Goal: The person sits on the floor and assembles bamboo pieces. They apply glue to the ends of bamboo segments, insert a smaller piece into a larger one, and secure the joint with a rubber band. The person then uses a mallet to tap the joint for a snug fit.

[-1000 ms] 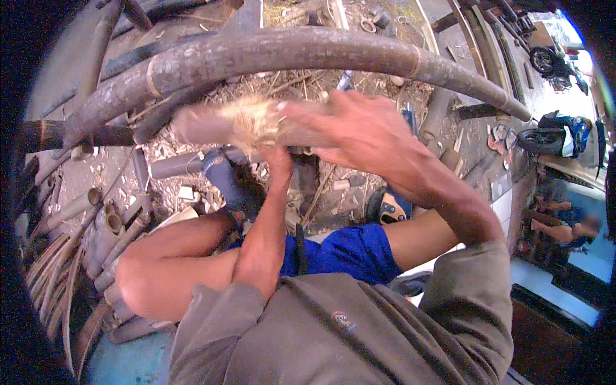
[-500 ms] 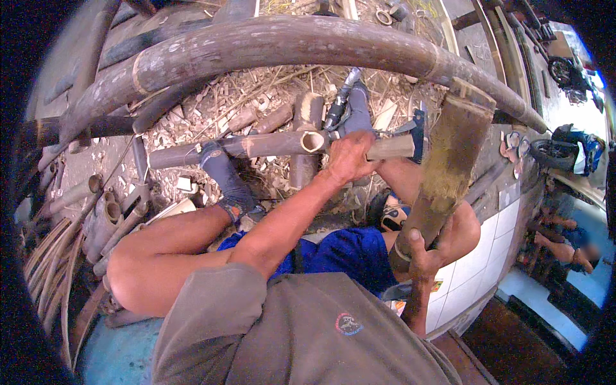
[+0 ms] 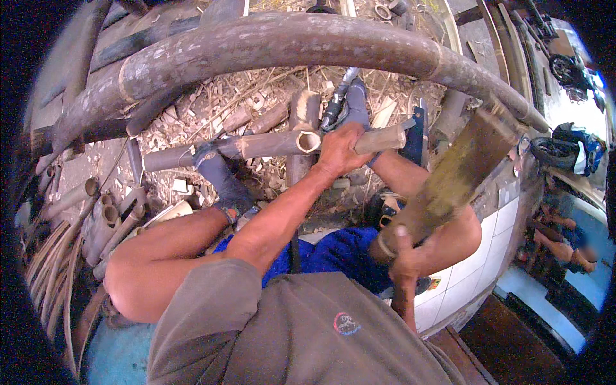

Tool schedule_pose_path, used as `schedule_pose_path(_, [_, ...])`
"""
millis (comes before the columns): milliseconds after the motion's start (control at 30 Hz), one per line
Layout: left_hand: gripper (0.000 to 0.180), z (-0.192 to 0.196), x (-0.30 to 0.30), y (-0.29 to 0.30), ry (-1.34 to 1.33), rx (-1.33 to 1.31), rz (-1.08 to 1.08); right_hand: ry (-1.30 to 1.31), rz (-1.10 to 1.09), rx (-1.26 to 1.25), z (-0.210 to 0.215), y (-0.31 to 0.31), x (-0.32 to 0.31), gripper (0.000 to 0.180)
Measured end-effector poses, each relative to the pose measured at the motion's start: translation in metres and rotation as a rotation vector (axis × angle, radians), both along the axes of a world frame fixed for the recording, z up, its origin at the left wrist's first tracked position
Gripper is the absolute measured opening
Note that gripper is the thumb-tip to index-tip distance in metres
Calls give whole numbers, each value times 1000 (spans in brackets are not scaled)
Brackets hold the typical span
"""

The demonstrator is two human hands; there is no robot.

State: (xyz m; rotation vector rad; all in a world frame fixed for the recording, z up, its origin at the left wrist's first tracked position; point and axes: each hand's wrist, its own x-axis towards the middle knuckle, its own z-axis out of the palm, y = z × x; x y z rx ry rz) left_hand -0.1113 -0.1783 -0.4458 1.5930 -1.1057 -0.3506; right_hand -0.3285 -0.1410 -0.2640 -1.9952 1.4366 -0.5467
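Note:
My left hand [image 3: 340, 151] is closed round a short length of bamboo [image 3: 383, 139], whose pale end sticks out to the right of the fist. A thin grey strip shows at that end; I cannot make out what it is. Just left of the fist lies a bamboo pole [image 3: 247, 147] with its hollow, open end facing the hand. The pole crosses over a thick bamboo block [image 3: 301, 115]. My right hand [image 3: 407, 260] grips the narrower lower end of a thick bamboo mallet [image 3: 452, 173], tilted up to the right and blurred by motion over my right thigh.
A large bamboo pole [image 3: 276, 45] arches across the far side. Wood chips [image 3: 256, 173] cover the ground round my feet. A dark flat blade-like piece [image 3: 418, 135] stands beyond my left hand. Cut bamboo tubes [image 3: 109, 215] and strips [image 3: 54, 276] lie at left. Another person [image 3: 568, 247] sits far right.
The bamboo mallet has tipped further to the right, and its lower end has moved left with my right hand. My left hand and its short bamboo have shifted slightly left and away.

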Motion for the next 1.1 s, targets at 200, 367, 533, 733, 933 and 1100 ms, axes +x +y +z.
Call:
schedule_pose_path(200, [39, 2, 4, 0, -26, 61, -1, -103, -182, 251, 0, 11, 25, 86])
schedule_pose_path(367, [39, -2, -2, -3, -41, 17, 19, 173, -249, -134, -9, 7, 11, 85])
schedule_pose_path(533, [40, -8, 0, -1, -51, -4, 14, -12, -192, 158, 6, -3, 22, 83])
schedule_pose_path(733, [41, -7, 2, 0, -72, 147, -32, 141, -122, 220, -3, -2, 15, 90])
schedule_pose_path(933, [38, -12, 3, -7, -38, 91, -25, -85, -287, 347, -1, 0, 32, 92])
schedule_pose_path(1100, [39, -8, 8, 0, -68, 218, -42, -30, -204, 262, 7, -8, 29, 82])
